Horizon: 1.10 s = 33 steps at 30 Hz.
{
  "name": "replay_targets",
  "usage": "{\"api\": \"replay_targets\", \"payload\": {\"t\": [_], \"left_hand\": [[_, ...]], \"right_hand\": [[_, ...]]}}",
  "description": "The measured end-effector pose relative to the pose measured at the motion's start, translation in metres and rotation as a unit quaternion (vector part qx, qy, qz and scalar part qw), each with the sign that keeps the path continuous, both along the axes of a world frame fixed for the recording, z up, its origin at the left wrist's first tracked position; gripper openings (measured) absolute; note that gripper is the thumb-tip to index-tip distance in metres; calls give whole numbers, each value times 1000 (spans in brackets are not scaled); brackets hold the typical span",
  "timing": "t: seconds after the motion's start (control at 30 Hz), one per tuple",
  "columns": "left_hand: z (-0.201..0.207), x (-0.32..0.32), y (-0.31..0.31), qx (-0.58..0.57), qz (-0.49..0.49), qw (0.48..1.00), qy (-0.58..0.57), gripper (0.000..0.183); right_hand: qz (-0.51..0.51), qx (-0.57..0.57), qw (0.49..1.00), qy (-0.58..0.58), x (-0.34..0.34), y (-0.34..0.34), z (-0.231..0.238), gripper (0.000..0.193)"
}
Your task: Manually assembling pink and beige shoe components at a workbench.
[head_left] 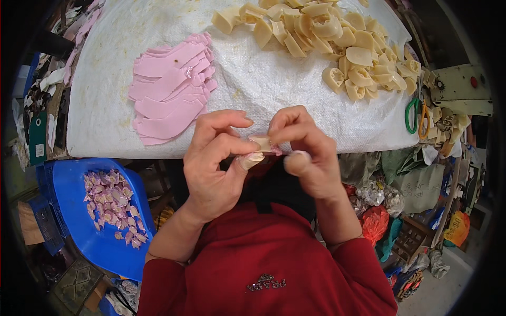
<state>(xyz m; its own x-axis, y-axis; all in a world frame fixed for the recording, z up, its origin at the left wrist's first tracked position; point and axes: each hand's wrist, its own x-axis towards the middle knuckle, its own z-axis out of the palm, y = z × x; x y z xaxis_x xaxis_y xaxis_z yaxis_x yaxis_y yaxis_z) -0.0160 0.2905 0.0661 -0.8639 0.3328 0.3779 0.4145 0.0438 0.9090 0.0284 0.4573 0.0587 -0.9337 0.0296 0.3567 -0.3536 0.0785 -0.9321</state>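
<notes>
Just in front of the table edge, a small cream plastic piece (261, 144), shaped like a shoe heel, is held between my two hands. My left hand (215, 167) pinches its left end between fingers and thumb; the thumb tip has a pale wrapping. A glittery pink strip (276, 151) shows along the piece's right end. My right hand (314, 155) has its fingertips closed on that end, with its pale-tipped thumb slightly apart and blurred. My fingers partly hide the piece.
Flat pink cut pieces (168, 89) lie overlapped on the white-covered table (110, 105). Cream heel-shaped pieces (361, 55) are heaped at the far right. Pink-covered pieces (110, 197) lie in a blue chair-like shell (95, 245) at left. Green scissors handles (411, 116) sit at the right edge.
</notes>
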Motion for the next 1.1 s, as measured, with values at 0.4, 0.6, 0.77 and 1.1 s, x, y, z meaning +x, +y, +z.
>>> {"api": "replay_targets", "payload": {"t": [0.4, 0.6, 0.77, 1.1], "left_hand": [[-5, 2, -5, 54, -77, 994, 54, 38], [-7, 12, 5, 127, -226, 896, -361, 79], [-13, 16, -2, 114, -193, 905, -362, 80], [-8, 25, 17, 114, -123, 974, -155, 73]], "right_hand": [[52, 41, 997, -32, -10, 22, 3, 47], [55, 64, 996, -7, -6, 2, -2, 46], [-1, 53, 998, 25, -3, -9, -6, 39], [233, -287, 888, -272, -5, -7, 1, 14]]}}
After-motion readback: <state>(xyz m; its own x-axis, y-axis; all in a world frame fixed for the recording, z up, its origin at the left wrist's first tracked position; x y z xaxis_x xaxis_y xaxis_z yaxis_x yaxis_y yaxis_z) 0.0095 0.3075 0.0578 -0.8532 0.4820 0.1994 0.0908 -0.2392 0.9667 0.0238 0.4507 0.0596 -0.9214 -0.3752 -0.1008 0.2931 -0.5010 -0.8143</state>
